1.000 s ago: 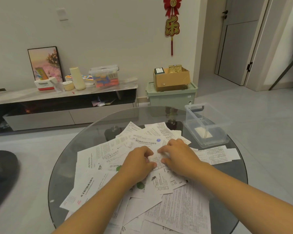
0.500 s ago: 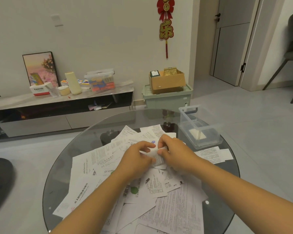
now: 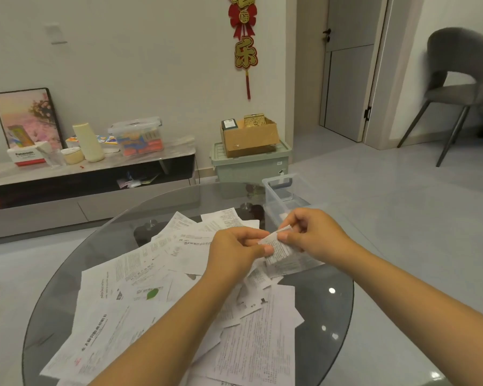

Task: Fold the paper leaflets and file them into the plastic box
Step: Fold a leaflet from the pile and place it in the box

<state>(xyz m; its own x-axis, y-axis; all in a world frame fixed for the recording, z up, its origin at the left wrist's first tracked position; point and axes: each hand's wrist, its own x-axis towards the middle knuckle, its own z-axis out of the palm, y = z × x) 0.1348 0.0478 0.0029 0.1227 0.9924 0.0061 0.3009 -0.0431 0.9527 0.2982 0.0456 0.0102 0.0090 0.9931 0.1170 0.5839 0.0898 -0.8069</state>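
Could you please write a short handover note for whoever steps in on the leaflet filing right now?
Left hand and right hand both pinch one small leaflet, lifted above the pile, fold not finished.
The plastic box stands open at the table's far right edge, just behind the right hand; something pale shows inside, mostly hidden.
The loose leaflets lie unfolded across the glass table.
Left to do: finish this fold, file it, then work through the pile.

The right hand (image 3: 311, 232) hides the near end of the clear plastic box (image 3: 280, 195). Print on the pinched leaflet (image 3: 280, 250) is too blurred to read. The grey chair (image 3: 457, 87) runs off the right edge.
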